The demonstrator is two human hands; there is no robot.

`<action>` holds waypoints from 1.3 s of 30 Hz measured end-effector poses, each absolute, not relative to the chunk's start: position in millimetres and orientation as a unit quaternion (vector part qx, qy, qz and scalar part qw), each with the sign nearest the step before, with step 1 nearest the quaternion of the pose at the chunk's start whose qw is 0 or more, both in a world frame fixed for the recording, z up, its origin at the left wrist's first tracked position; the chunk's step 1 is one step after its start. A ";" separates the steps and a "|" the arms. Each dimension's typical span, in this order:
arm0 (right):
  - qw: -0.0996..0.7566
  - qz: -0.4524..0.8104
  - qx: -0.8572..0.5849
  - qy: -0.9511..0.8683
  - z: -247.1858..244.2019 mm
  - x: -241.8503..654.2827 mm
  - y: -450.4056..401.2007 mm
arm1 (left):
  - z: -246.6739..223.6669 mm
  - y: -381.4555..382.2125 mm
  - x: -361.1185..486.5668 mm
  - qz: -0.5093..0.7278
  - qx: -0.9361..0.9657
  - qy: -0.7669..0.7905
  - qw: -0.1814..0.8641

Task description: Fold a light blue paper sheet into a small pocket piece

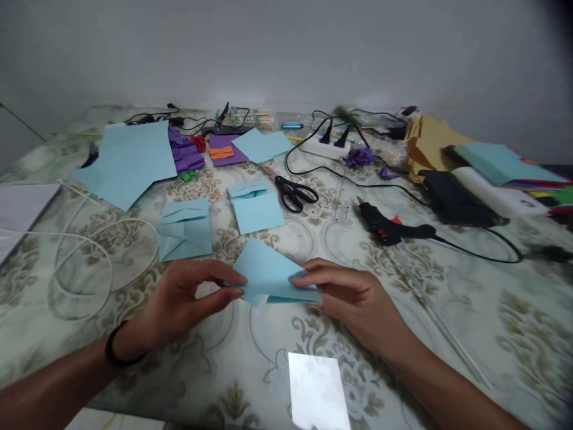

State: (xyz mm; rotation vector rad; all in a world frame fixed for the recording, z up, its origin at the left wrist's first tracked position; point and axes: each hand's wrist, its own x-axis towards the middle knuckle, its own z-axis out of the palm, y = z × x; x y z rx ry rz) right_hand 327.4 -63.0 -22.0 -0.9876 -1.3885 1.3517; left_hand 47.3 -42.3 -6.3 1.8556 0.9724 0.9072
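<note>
Floral tablecloth (210, 364); at frame centre, folded blue paper (269, 273) was pinched narrowly by left hand (179, 300) and right hand (357, 298).

Left hand (179, 295) pinches left end of folded blue paper (271, 272), index finger on top. Right hand (358, 292) grips paper's right end, fingers bent. Left forearm (62, 373) and right forearm (447, 376) slant inward toward paper.

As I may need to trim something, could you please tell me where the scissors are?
In the head view, the scissors lie near the table's centre, immediately right of a folded blue paper and left of the glue gun.
</note>
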 end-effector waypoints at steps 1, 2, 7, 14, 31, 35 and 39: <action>0.466 0.550 -0.402 -0.564 -22.2 327.6 -62.7 | -6.4 -42.3 47.7 0.372 0.726 0.391 0.426; 0.469 0.550 -0.401 -0.562 -22.5 327.6 -62.4 | -6.3 -42.3 48.2 0.382 0.713 0.392 0.439; 0.479 0.567 -0.382 -0.550 -26.2 328.1 -60.6 | -2.3 -42.2 51.2 0.423 0.654 0.385 0.495; 0.484 0.569 -0.383 -0.543 -24.1 330.7 -59.4 | -0.7 -42.0 51.4 0.430 0.672 0.379 0.469; 0.477 0.608 -0.440 -0.458 -18.4 325.7 -61.1 | -6.1 -47.9 47.6 0.419 0.741 0.396 0.344; 0.462 0.632 -0.421 -0.458 -20.0 325.4 -59.5 | -5.3 -47.4 48.5 0.416 0.728 0.414 0.354; 0.466 0.635 -0.407 -0.463 -25.3 325.9 -58.3 | -5.6 -47.5 47.7 0.417 0.728 0.420 0.346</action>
